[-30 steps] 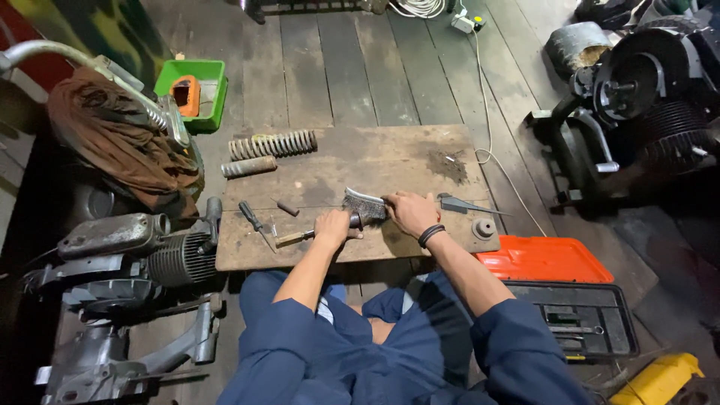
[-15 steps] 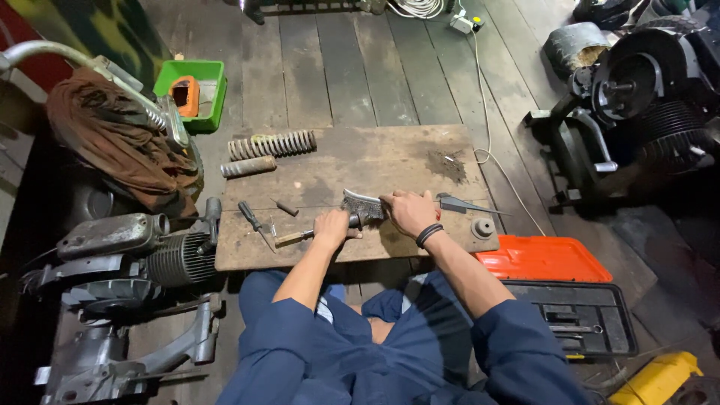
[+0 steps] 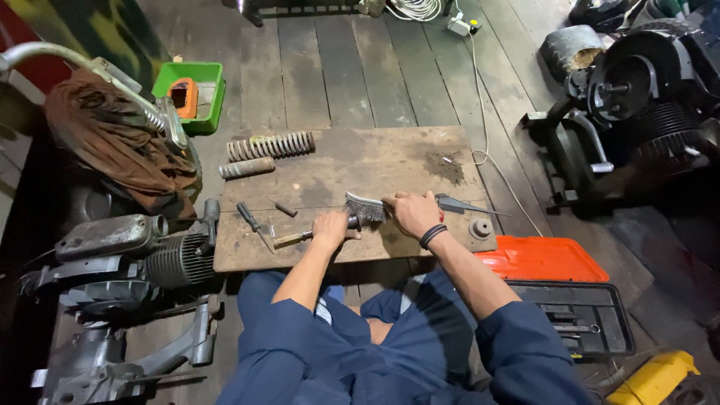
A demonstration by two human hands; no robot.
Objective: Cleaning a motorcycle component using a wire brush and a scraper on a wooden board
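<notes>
As before, hands (image 3: 375, 219) on wire brush (image 3: 365, 209)

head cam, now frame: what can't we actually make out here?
- Head view: the part in the left hand is mostly hidden by the fingers and the wire brush.
- The brush handle is covered by the right hand; its grip cannot be judged.
- The small bits on the board near the screwdriver are too small to tell.
- The yellow thing is cut off by the bottom edge.

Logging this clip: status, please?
Left hand gripping small metal part. Right hand holding wire brush against it. Wooden board underneath; nothing obstructing.
</notes>
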